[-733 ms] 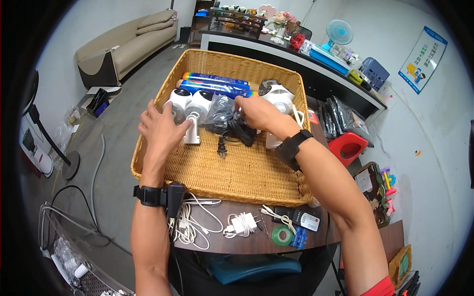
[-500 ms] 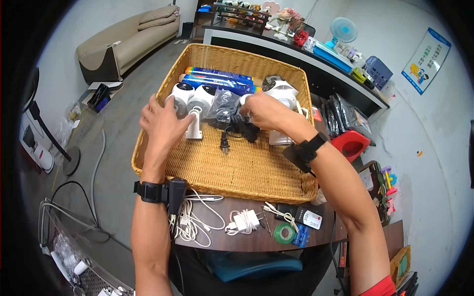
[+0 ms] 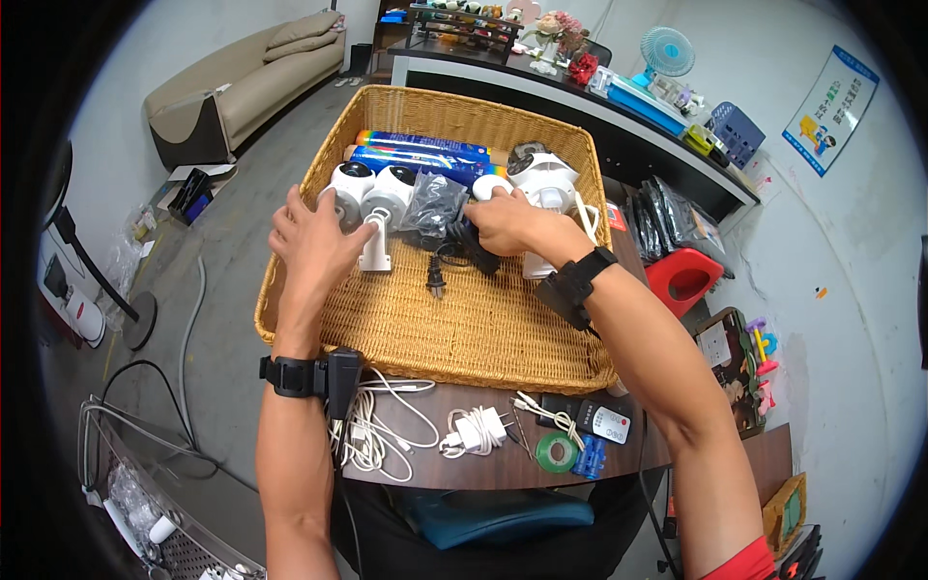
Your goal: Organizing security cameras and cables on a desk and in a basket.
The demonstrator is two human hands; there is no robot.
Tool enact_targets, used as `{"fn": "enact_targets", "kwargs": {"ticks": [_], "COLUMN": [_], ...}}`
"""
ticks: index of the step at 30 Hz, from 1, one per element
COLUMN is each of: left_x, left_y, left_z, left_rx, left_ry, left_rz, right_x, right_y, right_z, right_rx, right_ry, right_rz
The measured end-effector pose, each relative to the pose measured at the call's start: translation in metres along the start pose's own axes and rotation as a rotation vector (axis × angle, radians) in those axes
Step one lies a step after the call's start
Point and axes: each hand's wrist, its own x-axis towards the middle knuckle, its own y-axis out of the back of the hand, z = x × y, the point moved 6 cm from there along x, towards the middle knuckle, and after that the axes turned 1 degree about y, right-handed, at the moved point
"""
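Observation:
A wicker basket (image 3: 435,358) stands in front of me. My left hand (image 3: 317,242) is over its left side, fingers spread, beside a white security camera (image 3: 352,184). The thumb is close to a second white camera (image 3: 389,193), whose bracket points toward me. My right hand (image 3: 517,227) is closed on a black power adapter (image 3: 476,249); its cord leads to a two-pin plug (image 3: 436,282) on the basket floor. A dark item in a clear plastic bag (image 3: 435,205) lies between my hands. Another white camera (image 3: 546,181) sits behind my right hand.
Blue boxes (image 3: 425,155) lie at the basket's back. On the table's near edge are white cables (image 3: 372,435), a white charger (image 3: 474,431), green tape (image 3: 556,451), a remote (image 3: 609,423) and blue batteries (image 3: 589,457). A red stool (image 3: 682,280) stands at the right.
My right hand has shifted slightly down, and the black adapter shows more plainly beside its fingers. My left hand stays over the cameras with its fingers spread.

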Motion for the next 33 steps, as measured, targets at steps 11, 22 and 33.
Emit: {"fn": "enact_targets", "kwargs": {"ticks": [11,22,33], "left_x": [-0.005,-0.005,0.002], "left_y": [0.011,0.01,0.003], "left_z": [0.011,0.009,0.004], "left_rx": [-0.02,-0.005,-0.012], "left_ry": [0.009,0.005,-0.029], "left_rz": [-0.037,-0.037,-0.017], "right_x": [-0.007,-0.006,-0.045], "right_y": [0.007,-0.004,0.006], "right_z": [0.013,0.015,0.028], "right_rx": [0.015,0.082,0.034], "right_ry": [0.118,0.088,0.035], "right_rz": [0.186,0.028,0.023]}}
